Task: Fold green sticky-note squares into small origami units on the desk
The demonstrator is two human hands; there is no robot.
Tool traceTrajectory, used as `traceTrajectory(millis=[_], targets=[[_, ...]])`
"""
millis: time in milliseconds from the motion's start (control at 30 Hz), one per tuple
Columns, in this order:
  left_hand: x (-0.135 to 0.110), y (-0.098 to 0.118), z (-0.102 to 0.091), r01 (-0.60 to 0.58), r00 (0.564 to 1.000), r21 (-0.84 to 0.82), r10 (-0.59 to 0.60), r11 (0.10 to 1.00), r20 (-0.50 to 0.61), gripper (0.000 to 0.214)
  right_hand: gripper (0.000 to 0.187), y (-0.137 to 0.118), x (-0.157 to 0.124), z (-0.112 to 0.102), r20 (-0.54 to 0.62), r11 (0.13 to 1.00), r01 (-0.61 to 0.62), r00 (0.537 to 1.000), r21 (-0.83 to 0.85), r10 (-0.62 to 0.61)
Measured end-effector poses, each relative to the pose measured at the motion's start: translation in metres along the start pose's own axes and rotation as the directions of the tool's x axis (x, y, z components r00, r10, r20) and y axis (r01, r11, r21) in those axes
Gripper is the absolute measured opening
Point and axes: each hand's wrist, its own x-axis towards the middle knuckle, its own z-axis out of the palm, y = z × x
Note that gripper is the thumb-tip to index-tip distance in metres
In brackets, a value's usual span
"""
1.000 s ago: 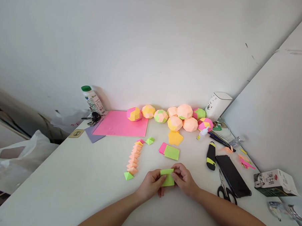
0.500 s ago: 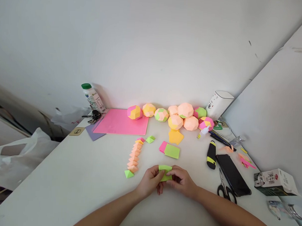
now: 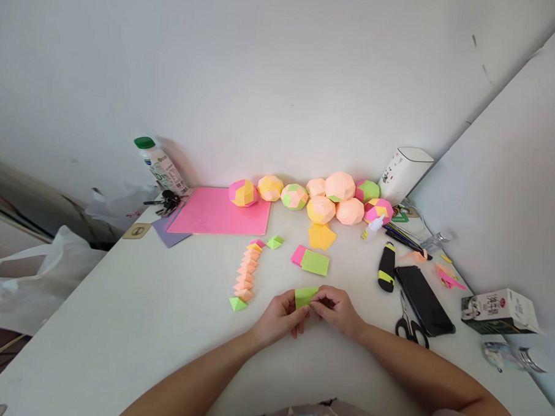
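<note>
A small green paper piece (image 3: 305, 296) is held between my two hands, low over the white table. My left hand (image 3: 284, 317) grips its left and lower edge, thumb in front and fingers behind. At the right edge my right hand (image 3: 336, 310) pinches it between thumb and fingertips. Just beyond lie a green paper stack (image 3: 315, 263) and a pink paper stack (image 3: 298, 254), partly overlapped. A row of folded peach paper units (image 3: 246, 274) stretches to the left, with a green folded unit (image 3: 238, 304) at its near end and another green unit (image 3: 275, 242) beside its far end.
Folded paper balls (image 3: 340, 187) line the wall, one on a pink board (image 3: 208, 214). An orange paper pentagon (image 3: 322, 236) lies before them. To the right are a utility knife (image 3: 386, 267), black phone (image 3: 425, 300), scissors (image 3: 410, 327) and carton (image 3: 500, 311). A bottle (image 3: 162, 166) stands left.
My right fingers have shifted to a pinch at the green paper's right edge, and my left thumb has moved lower. The whole view has tilted slightly, showing more of my shirt.
</note>
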Motion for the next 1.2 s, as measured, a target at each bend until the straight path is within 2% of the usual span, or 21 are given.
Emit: traceTrajectory(millis=[267,400,467,533,600,833,1200], targets=[[0.002,-0.01,-0.002,0.009,1.0,-0.02,-0.01,1.0,-0.028,0.031,0.023,0.007,-0.002,0.002,-0.023,0.986,-0.087,0.996,0.14,0.091],[0.002,-0.01,-0.003,0.001,0.999,-0.087,-0.005,0.996,-0.045,0.034,0.039,0.011,-0.002,0.002,-0.032,0.976,-0.083,0.995,0.201,0.092],[0.003,-0.009,-0.003,0.003,0.999,-0.112,-0.008,0.994,-0.037,0.035,0.039,0.01,-0.001,0.001,0.019,0.979,-0.096,0.995,0.182,0.094],[0.003,-0.008,-0.004,0.004,1.0,-0.124,-0.007,0.992,-0.029,0.036,0.027,0.006,0.0,0.0,0.097,0.983,-0.109,0.991,0.146,0.096],[0.003,-0.007,-0.004,0.005,1.0,-0.126,-0.008,0.992,-0.021,0.035,0.02,0.003,0.001,-0.001,0.126,0.986,-0.121,0.986,0.119,0.106],[0.003,-0.007,-0.005,0.03,0.999,-0.095,-0.028,0.995,0.02,0.037,0.027,0.004,0.001,-0.001,0.067,0.984,-0.164,0.985,0.069,0.159],[0.002,-0.007,-0.006,0.058,0.997,-0.081,-0.054,0.995,0.054,0.034,0.029,0.002,0.001,0.0,0.035,0.981,-0.185,0.982,0.061,0.183]])
